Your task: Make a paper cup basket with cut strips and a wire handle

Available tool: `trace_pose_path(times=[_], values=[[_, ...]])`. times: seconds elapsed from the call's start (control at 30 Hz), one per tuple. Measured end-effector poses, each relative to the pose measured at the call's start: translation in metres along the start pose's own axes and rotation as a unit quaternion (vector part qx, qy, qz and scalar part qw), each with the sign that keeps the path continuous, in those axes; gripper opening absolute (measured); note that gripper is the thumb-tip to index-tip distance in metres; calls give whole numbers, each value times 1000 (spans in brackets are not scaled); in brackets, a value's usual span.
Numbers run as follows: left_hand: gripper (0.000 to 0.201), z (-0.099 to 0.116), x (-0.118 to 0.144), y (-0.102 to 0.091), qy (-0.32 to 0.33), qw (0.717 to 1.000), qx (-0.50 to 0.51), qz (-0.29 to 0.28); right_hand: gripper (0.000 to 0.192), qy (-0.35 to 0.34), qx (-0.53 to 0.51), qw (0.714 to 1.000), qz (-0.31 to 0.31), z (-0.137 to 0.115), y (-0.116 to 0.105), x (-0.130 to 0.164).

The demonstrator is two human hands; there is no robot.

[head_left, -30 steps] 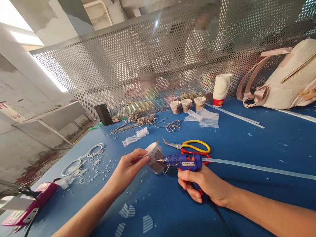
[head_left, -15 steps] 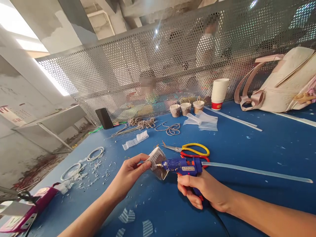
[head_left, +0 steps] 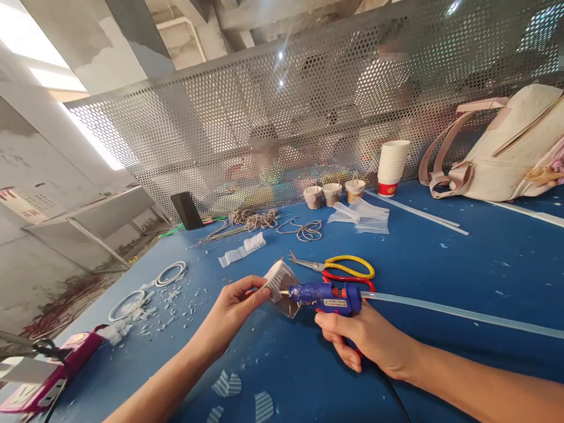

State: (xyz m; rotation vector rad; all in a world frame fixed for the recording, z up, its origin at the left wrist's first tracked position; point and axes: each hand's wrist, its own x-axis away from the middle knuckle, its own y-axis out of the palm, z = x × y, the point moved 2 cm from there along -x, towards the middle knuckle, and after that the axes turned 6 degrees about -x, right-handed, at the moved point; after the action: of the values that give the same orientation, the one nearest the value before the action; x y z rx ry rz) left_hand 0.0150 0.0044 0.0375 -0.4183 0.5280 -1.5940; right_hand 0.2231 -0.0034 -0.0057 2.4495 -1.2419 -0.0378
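Observation:
My left hand (head_left: 241,301) pinches a small cup (head_left: 278,283) between thumb and fingers. The cup is tilted, with pale ribbed strip material on its side and a brownish lower part. My right hand (head_left: 352,335) is wrapped round the handle of a blue hot glue gun (head_left: 324,295), a finger at its trigger. The gun's nozzle meets the cup's side; I cannot tell whether glue is coming out. A long translucent glue stick (head_left: 462,315) sticks out of the back of the gun. Just behind the gun lie scissors (head_left: 350,267) with yellow and red handles.
Three small wrapped cups (head_left: 332,194), a paper cup stack (head_left: 393,167), ribbed strips (head_left: 363,215), cord (head_left: 253,220) and a phone (head_left: 187,211) stand or lie toward the mesh panel. A backpack (head_left: 506,153) is at right. White rings (head_left: 171,274), scraps and a power strip (head_left: 53,376) are at left.
The glue gun has shifted very slightly, and the far end of its glue stick now runs past the right edge of view. Both hands keep their holds.

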Motion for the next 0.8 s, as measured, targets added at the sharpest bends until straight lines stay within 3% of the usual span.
trace_pose_path(times=[0.23, 0.37, 0.5, 0.8], values=[[23, -2, 0, -1, 1, 1000, -2, -6, 35, 26, 221, 973, 60, -2, 0, 10], [23, -3, 1, 0, 15, 1000, -21, -8, 27, -29, 243, 965, 97, -12, 7, 15], [19, -2, 1, 1, 39, 998, -47, 3, 23, -72, 272, 955, 91, -20, 12, 18], [19, 3, 3, 0, 51, 995, -89, 23, 25, -128, 329, 929, 114, -12, 11, 15]])
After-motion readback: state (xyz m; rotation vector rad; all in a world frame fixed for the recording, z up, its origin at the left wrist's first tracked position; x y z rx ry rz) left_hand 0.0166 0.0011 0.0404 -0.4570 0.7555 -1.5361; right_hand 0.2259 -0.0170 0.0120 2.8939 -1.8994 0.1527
